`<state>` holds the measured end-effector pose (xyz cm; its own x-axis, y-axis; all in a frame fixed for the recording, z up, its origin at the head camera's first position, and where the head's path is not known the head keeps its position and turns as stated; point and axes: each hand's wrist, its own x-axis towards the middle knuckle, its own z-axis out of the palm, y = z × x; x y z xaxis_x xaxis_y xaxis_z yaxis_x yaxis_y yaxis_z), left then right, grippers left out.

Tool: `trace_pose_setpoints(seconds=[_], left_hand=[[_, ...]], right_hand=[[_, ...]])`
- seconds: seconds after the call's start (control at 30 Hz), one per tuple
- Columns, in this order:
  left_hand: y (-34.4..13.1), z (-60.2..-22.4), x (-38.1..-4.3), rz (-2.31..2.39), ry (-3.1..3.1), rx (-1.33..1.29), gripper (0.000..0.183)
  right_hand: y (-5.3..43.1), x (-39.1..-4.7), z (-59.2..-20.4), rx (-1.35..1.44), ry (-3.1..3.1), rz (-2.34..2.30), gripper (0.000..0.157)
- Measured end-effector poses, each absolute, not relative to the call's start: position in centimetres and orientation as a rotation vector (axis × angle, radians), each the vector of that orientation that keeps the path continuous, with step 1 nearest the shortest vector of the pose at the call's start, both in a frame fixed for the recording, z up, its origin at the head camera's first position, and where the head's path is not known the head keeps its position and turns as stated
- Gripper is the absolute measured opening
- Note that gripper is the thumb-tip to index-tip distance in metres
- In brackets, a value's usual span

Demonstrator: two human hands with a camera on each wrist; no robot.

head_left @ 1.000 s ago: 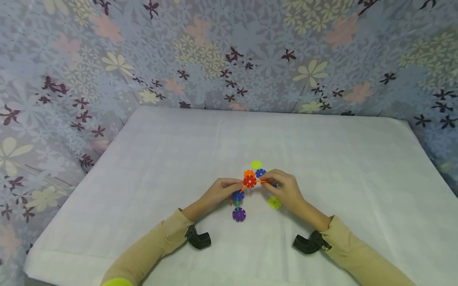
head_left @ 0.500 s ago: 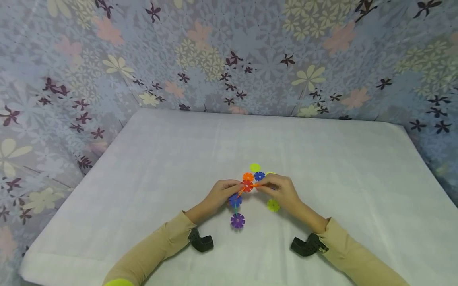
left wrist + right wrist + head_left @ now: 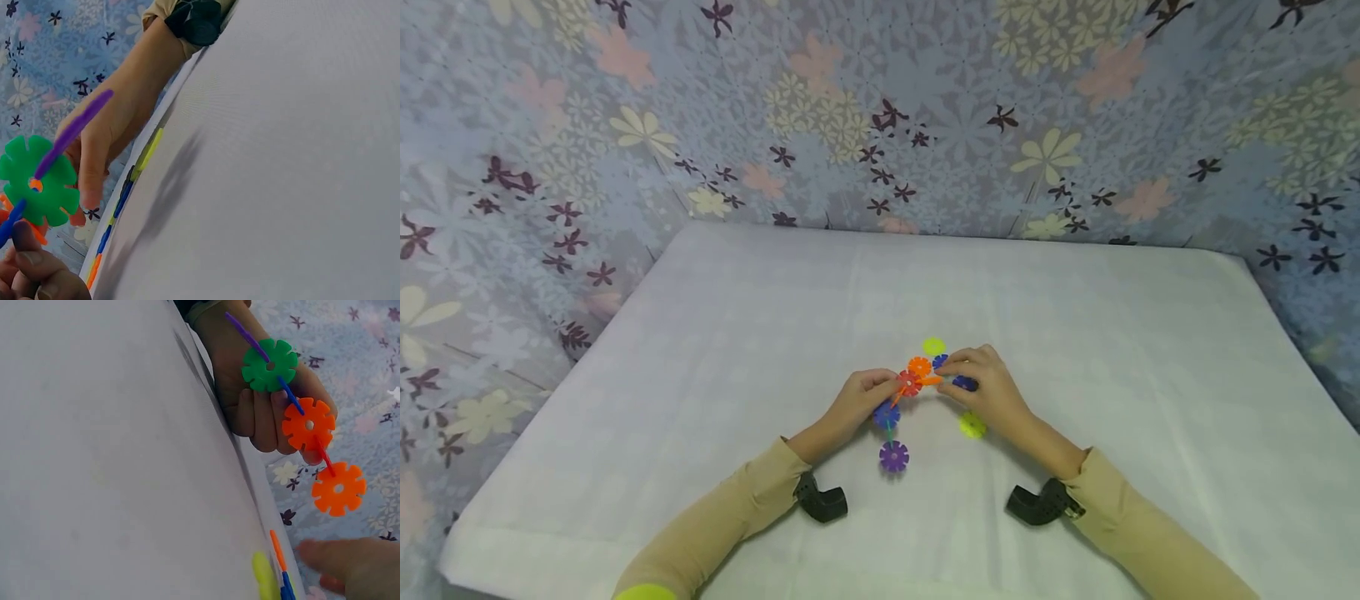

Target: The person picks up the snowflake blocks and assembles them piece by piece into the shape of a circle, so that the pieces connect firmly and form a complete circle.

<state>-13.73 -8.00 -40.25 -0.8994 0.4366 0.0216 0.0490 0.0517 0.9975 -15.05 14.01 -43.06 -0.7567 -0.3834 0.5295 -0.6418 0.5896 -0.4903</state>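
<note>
My left hand [image 3: 857, 407] grips a chain of notched flower discs, its fingers by the red disc [image 3: 909, 383]. Down from there hang a blue disc [image 3: 887, 414], a green disc [image 3: 270, 365] and a purple disc [image 3: 893, 457]. Two orange discs show in the right wrist view: one sits against the left hand's fingers, and the end orange disc [image 3: 339, 489] juts free past the red one. My right hand [image 3: 988, 387] hovers just beside that end, thumb and fingertips parted, with nothing between them.
On the white-covered table [image 3: 760, 300] behind the hands lies another row of discs: an orange disc [image 3: 920, 367], a yellow-green disc [image 3: 933, 346], and a dark blue disc [image 3: 965, 383]. A yellow-green disc [image 3: 972, 426] lies under the right wrist. Patterned fabric [image 3: 880, 117] hangs behind the table.
The right hand, earlier pinching the orange disc at the chain's end, has let go and spread its fingers. The left hand and the chain have shifted slightly left.
</note>
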Motion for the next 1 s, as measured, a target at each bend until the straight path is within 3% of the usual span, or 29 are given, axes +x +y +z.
trace_pose_setpoints(seconds=[0.23, 0.77, 1.0], left_hand=[[-7.9, -40.2, -14.0, 1.968, 1.996, 0.462, 0.023], [-7.6, -39.9, -13.6, 1.937, 2.012, 0.457, 0.018], [-7.6, -39.9, -13.7, 1.888, 2.056, 0.451, 0.023]], right_hand=[[15.0, -14.7, -41.8, 0.628, -2.716, 0.873, 0.025], [15.3, -14.6, -42.2, 0.621, -2.715, 1.132, 0.027], [15.0, -14.6, -42.3, 0.749, -2.472, 1.246, 0.015]])
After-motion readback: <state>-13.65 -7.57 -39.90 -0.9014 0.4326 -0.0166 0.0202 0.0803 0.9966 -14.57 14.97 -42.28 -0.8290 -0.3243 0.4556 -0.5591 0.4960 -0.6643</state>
